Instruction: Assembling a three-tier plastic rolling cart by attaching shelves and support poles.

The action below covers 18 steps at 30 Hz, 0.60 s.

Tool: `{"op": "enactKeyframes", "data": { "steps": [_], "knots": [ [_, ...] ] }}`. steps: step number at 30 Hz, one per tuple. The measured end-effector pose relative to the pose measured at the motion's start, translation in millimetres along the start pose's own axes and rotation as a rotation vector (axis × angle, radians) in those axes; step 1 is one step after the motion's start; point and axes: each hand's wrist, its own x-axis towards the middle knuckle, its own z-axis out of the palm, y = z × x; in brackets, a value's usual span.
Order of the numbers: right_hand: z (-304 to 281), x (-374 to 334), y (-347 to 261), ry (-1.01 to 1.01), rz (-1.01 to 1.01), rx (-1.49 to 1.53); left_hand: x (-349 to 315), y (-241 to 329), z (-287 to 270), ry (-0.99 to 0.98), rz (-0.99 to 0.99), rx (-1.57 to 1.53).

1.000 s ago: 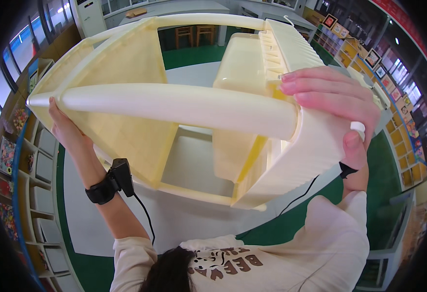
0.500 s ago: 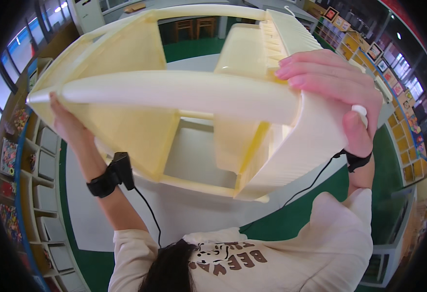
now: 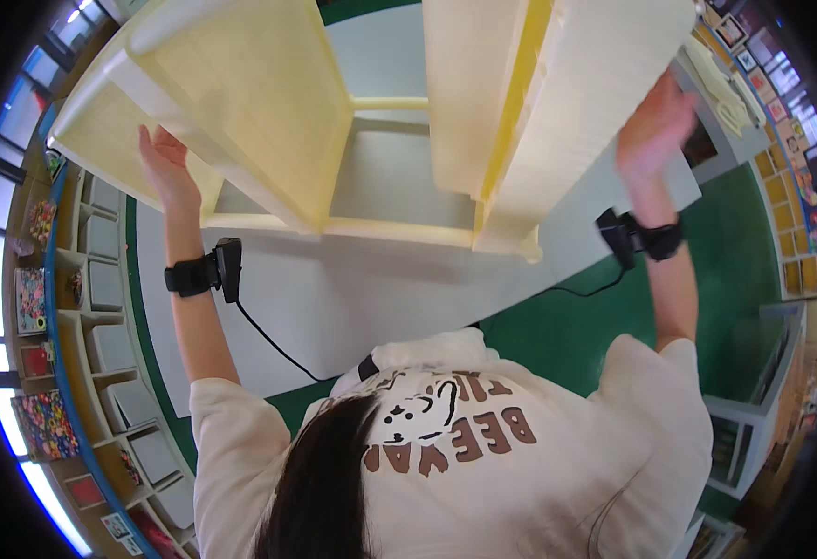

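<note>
A large cream plastic rack (image 3: 501, 112), with broad side panels joined by round rods, stands over a pale table (image 3: 334, 298); its top runs out of the picture. My left hand (image 3: 168, 172) is raised at its left panels, fingers stretched and apart. Whether the palm presses on the plastic I cannot tell. Beside the outer face of the right panel is my right hand (image 3: 655, 126), smeared by motion, so its fingers and any contact are unclear. A yellow strip (image 3: 517, 98) runs down the inside of the right part.
Each wrist wears a black strap with a small device, and thin cables (image 3: 282, 343) trail from them. A curved shelf with white bins (image 3: 110, 349) lines the left side. Green floor (image 3: 744, 242) and wooden cubbies (image 3: 781, 200) lie to the right.
The rack has tipped and shifted toward the far side, its front rod leaving view. My right hand has come off its top right edge and dropped to the outer side; my left hand moved slightly right.
</note>
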Motion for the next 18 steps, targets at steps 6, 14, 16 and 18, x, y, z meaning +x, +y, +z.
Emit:
{"op": "enactKeyframes", "data": {
  "steps": [6, 14, 16, 18],
  "knots": [
    [-40.3, -125.4, 107.3, 0.189, 0.785, 0.108, -29.3, -90.5, -20.7, -0.186, -0.187, -0.014],
    [-44.9, -186.5, 127.0, 0.237, 0.86, -0.031, -59.8, -137.7, -37.0, -0.3, -0.533, -0.185],
    [-48.7, -191.4, 129.3, 0.387, 0.746, 0.159, -55.4, -158.7, -57.4, -0.411, -0.497, -0.155],
    [-47.9, -195.8, 130.0, 0.316, 0.726, 0.156, -49.1, -192.8, -94.9, -0.493, -0.457, -0.065]
  ]
}}
